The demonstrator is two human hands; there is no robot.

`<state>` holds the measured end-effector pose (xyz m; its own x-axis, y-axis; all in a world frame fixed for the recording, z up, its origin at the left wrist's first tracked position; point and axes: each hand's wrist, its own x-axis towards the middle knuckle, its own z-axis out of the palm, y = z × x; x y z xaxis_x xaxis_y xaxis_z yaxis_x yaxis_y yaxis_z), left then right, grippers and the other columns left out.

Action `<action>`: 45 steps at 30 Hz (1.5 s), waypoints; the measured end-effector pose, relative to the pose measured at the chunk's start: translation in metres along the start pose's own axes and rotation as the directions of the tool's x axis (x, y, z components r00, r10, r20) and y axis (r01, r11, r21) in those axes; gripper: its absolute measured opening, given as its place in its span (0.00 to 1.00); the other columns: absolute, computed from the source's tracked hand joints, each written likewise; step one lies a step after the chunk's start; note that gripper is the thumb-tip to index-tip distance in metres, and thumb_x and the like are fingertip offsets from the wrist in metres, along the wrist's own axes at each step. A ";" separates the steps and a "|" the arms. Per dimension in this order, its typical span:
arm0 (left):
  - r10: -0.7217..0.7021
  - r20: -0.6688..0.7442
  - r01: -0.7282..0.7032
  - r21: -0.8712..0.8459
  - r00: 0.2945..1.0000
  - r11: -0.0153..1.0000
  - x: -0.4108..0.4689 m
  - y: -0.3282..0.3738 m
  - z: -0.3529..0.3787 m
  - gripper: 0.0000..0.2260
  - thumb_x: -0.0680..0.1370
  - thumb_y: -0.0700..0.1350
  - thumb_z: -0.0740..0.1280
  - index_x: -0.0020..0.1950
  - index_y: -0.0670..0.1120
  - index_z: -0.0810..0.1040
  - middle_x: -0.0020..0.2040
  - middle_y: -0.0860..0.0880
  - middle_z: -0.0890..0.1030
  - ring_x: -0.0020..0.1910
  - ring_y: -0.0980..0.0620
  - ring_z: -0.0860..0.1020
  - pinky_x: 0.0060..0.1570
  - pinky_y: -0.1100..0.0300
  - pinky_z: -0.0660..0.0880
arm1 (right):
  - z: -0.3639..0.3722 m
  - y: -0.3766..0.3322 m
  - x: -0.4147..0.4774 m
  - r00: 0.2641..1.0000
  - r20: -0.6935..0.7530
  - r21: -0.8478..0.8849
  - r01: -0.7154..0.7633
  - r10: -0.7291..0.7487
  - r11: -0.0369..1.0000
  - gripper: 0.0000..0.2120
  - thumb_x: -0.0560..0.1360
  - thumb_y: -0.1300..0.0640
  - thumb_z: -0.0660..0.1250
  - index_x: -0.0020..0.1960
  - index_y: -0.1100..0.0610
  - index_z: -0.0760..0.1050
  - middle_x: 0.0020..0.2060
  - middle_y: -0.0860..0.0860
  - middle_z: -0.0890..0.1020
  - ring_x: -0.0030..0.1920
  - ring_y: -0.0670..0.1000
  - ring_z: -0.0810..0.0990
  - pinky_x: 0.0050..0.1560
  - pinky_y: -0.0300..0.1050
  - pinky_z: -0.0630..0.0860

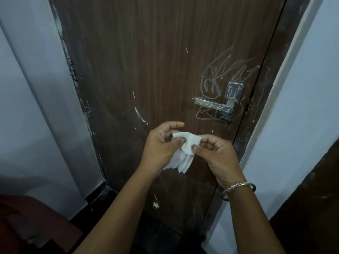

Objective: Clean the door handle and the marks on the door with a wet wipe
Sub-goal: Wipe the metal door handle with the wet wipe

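A dark brown wooden door [146,70] fills the middle of the view. On its right side sits a metal lever handle [214,105] on a steel plate [233,94]. Pale scribble marks [223,70] cover the wood above and around the handle and run over the metal too. Below the handle, both hands hold a white wet wipe [185,153] in front of the door. My left hand [159,147] pinches its left part, my right hand [218,154] pinches its right edge. The wipe hangs crumpled beneath them, apart from the door.
White walls [36,107] flank the door, with the dark door frame [266,107] at right. A white scratch [140,115] marks the door left of the handle. A small latch [156,205] sits low on the door. A reddish object [27,226] lies at bottom left.
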<state>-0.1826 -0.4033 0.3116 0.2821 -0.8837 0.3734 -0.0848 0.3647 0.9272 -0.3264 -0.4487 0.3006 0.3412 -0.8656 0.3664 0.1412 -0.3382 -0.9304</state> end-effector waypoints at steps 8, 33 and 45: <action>-0.115 0.092 0.112 0.037 0.989 0.993 -0.006 -0.008 -0.009 0.09 0.72 0.37 0.70 0.48 0.48 0.79 0.44 0.49 0.84 0.45 0.52 0.82 0.41 0.60 0.80 | 0.002 -0.001 -0.005 1.000 -0.018 -0.086 -0.004 0.002 0.996 0.16 0.75 0.68 0.62 0.48 0.47 0.78 0.37 0.48 0.84 0.36 0.47 0.82 0.31 0.43 0.79; -0.123 -0.039 0.120 -0.065 0.992 0.991 -0.011 -0.014 0.006 0.16 0.68 0.28 0.70 0.47 0.47 0.77 0.44 0.45 0.82 0.39 0.52 0.81 0.37 0.59 0.79 | -0.006 0.006 -0.013 0.990 -0.075 -0.065 0.111 -0.116 0.992 0.16 0.68 0.73 0.68 0.40 0.52 0.81 0.50 0.51 0.81 0.48 0.43 0.80 0.49 0.40 0.77; -0.167 0.054 0.174 -0.177 0.985 0.969 -0.008 -0.019 0.005 0.09 0.74 0.31 0.66 0.47 0.45 0.79 0.38 0.46 0.82 0.35 0.50 0.83 0.31 0.61 0.79 | -0.001 0.012 -0.012 0.997 -0.041 0.108 -0.059 0.064 0.992 0.15 0.73 0.71 0.64 0.48 0.52 0.78 0.39 0.49 0.85 0.39 0.49 0.83 0.35 0.41 0.81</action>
<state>-0.1880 -0.4045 0.2907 0.2407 -0.9466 0.2147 0.1364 0.2520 0.9581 -0.3298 -0.4431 0.2848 0.3115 -0.8997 0.3057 0.2206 -0.2444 -0.9442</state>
